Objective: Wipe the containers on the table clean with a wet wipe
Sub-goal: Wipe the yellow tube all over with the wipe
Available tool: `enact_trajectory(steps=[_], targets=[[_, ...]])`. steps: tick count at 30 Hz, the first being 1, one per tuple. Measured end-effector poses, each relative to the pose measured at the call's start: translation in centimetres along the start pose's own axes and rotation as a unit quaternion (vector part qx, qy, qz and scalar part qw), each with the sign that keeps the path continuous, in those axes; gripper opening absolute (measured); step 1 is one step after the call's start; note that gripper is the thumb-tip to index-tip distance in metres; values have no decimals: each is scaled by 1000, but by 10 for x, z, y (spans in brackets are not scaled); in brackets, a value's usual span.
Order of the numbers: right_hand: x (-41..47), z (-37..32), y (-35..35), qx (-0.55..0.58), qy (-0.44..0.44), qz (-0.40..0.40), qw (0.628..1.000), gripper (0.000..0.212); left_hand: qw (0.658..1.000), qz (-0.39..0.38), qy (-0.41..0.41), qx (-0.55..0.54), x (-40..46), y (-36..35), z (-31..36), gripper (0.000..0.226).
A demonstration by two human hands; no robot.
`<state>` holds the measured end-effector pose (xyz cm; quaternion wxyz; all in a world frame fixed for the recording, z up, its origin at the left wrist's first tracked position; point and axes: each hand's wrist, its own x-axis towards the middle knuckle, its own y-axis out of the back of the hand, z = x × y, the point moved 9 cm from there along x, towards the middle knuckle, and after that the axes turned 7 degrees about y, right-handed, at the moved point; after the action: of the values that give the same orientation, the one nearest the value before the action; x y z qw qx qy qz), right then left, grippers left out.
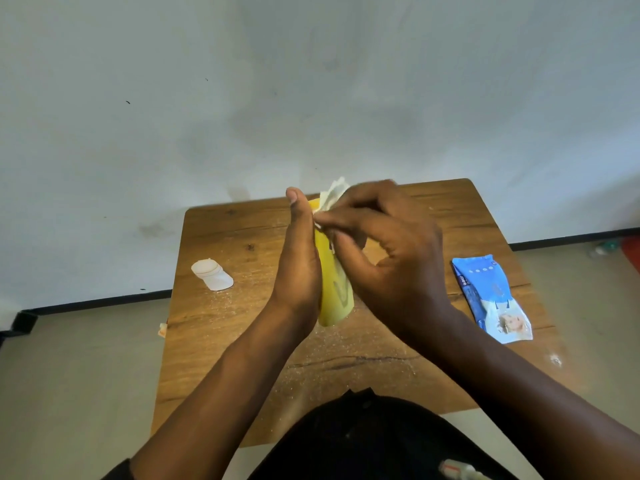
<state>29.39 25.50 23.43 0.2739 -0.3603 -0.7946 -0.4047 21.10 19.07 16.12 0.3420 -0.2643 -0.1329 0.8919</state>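
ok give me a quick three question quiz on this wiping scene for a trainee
1. True or false: the yellow container stands on the table untouched.
2. Which hand holds the wet wipe? A left hand B right hand C neither
3. Fill in: the blue wipes packet lies on the person's ____ side of the table, the small white container on the other.

Key: 1 false, the left hand holds it. 2 B. 3 right.

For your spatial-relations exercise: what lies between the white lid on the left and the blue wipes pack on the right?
In the head view, between the lid and the pack are both hands, left and right, holding a yellow container and a wipe above the table.
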Motion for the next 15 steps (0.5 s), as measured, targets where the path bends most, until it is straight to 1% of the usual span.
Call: enact_trajectory(steps=[2,6,9,11,13,14,15], targets=[[2,7,7,23,-32,27,999,16,1000,7,-6,18,-2,0,3,69],[0,-10,2,7,2,17,1000,14,1000,13,-6,16,-5,-2,5,66],[2,10,14,54,-61,60,995,12,1000,4,-20,24,-5,-4,6,72],[3,2,14,34,-39,57,997,11,1000,3,-21,10,-6,-5,6,73],[0,-16,10,-3,19,37,999,12,1000,-1,-24,-3,-7,-6,6,72],[-1,-16,11,2,21,40,999,11,1000,-2,-25,-5,-7,-7,7,72],[-2,-9,14,21,-3,53,998,11,1000,-4,-26,-6,-7,-6,7,72]])
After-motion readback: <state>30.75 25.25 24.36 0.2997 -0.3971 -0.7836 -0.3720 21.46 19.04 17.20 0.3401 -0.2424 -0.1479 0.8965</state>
